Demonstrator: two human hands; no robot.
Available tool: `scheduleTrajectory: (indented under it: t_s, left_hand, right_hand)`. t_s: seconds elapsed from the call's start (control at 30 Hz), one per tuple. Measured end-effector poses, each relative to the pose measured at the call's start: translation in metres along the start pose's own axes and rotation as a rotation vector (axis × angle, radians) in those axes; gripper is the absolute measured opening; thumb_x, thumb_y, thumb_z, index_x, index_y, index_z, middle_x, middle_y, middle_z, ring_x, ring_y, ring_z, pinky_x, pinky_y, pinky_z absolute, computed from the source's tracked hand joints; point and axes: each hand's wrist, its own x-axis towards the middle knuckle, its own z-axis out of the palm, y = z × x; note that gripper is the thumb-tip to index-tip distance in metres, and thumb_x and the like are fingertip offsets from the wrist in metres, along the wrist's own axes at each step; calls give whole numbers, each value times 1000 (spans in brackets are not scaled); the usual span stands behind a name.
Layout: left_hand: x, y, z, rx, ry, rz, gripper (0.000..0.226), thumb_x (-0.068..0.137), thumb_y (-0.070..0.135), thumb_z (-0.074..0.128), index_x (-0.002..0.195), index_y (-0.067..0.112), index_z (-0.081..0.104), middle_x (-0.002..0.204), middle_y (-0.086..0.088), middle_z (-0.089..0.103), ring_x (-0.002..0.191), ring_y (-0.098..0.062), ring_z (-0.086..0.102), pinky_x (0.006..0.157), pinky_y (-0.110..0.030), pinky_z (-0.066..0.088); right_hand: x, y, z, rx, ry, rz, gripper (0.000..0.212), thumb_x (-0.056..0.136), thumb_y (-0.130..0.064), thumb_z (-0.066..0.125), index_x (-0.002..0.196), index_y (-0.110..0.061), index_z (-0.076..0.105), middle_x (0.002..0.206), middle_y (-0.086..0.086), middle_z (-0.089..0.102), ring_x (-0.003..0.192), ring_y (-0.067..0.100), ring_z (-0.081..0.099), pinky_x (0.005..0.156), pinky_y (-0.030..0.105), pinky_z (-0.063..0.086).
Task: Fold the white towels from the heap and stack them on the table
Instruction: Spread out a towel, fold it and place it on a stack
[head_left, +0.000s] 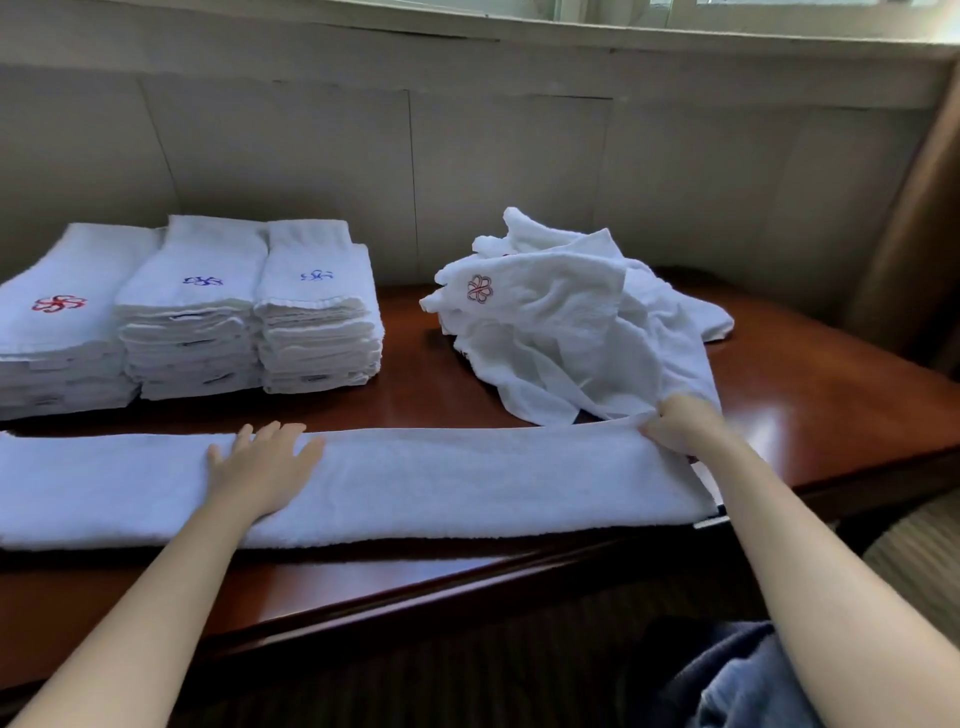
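Left hand (262, 467): fingers straight, flat on long folded towel (441, 478) across table (831, 415) front. Right hand (683, 423): pinching towel's right end. Heap (571, 332) behind; stacks (192, 312) far left.

1. Both forearms are bare from wrist to the frame's lower edge; no sleeve shows on either.
2. The left hand (262, 470) carries no ring, watch or band, and neither does its wrist behind the fingers (267, 432).
3. The right hand (688, 423) is likewise unadorned, slightly blurred.
4. Below the right forearm, well back from the fingers, lies blue denim-like clothing (737, 686) with darker folds, apparently on the lap.
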Motion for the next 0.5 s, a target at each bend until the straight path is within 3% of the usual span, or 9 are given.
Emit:
scheduleTrajectory:
  t_s: [0.1,0.2,0.27,0.37,0.5]
  left_hand:
    - [-2,0,0,-114,65,8,54,97,51,34,143,23,37,151,1,34,140,-24,27,112,-49,18]
    - [-10,0,-6,-285,263,20,36,95,34,51,122,11,54,131,-11,49,118,-31,46,97,-44,37]
    - [-16,4,-11,-296,354,30,17,93,24,50,94,11,60,107,-9,56,97,-30,51,77,-38,44]
    - [-22,9,-18,-206,228,68,27,93,31,44,70,20,51,87,1,54,81,-22,51,67,-30,39]
    - [-25,1,-24,-199,34,189,36,96,33,40,61,24,39,78,2,43,83,-30,53,71,-35,43]
  right_hand:
    - [5,-2,15,24,60,106,30,91,-26,53,112,-6,59,119,15,60,111,32,54,90,36,45]
    - [-6,-30,24,-253,244,113,31,89,-12,51,120,-7,48,126,16,53,117,35,50,90,39,43]
    - [-20,-60,34,-360,360,-56,22,86,-7,50,108,-10,49,116,13,56,108,32,52,85,36,42]
    - [-45,-111,61,-279,310,-431,6,92,-17,47,97,-14,47,107,8,57,101,29,53,78,35,38]
    - [-78,-171,101,-120,121,-819,34,98,-39,39,105,-11,56,110,7,55,104,29,50,86,36,38]
